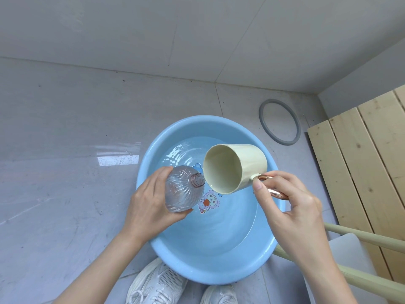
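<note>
Pouring seems midway: the left hand (151, 200) grips the clear bottle (184, 189) over the basin (197, 266), the right hand (291, 205) pinches the handle of the cup (236, 167), tipped with its rim just beside the bottle's mouth (how full the bottle is, I cannot tell). Beyond, water lies in the basin for more scoops.

Gripping a clear ribbed bottle (184, 191) in the left hand (151, 200), fingers (162, 172) curled round its body, open neck rising just past the fingertips. Pinching the copper handle (276, 193) of a cream mug (247, 163) in the right hand (291, 205), mug tipped sideways, rim just beside the bottle neck. Beneath both sets of fingers, a blue basin (175, 260) with water (230, 220) and a cartoon sticker (208, 200). Beyond the right fingers, a grey ring (264, 126) on the floor; wooden slats (361, 161) further right.
</note>
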`<state>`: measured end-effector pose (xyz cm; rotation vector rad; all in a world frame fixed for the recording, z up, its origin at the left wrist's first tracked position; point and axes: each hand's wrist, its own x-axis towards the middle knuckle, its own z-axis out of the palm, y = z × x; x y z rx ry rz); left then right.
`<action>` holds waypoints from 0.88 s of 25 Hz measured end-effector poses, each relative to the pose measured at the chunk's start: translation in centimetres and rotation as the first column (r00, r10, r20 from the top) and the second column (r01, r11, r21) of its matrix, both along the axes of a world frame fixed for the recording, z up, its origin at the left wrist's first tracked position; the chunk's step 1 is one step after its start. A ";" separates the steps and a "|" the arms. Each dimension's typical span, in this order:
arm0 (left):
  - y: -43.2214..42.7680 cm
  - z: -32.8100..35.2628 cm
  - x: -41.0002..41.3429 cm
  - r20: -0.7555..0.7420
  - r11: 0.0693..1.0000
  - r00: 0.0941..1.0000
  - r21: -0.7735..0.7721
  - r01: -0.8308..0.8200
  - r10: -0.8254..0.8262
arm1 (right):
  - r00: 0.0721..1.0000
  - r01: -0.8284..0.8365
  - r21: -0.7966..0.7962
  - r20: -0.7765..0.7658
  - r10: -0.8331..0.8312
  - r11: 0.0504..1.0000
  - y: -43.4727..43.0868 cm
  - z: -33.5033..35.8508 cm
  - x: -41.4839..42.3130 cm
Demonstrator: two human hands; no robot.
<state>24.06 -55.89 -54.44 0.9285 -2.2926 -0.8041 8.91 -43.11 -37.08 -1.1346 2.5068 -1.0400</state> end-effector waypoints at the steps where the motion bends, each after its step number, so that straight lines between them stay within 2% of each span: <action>1: 0.0 0.0 0.0 -0.004 1.000 1.000 -0.001 -0.002 0.002 | 1.000 0.000 -0.001 0.001 0.000 1.000 0.0 0.0 0.0; 22: 0.0 -0.2 0.0 0.009 1.000 1.000 0.001 -0.013 0.013 | 0.996 -0.040 -0.022 -0.077 0.038 0.999 -0.2 -0.3 0.0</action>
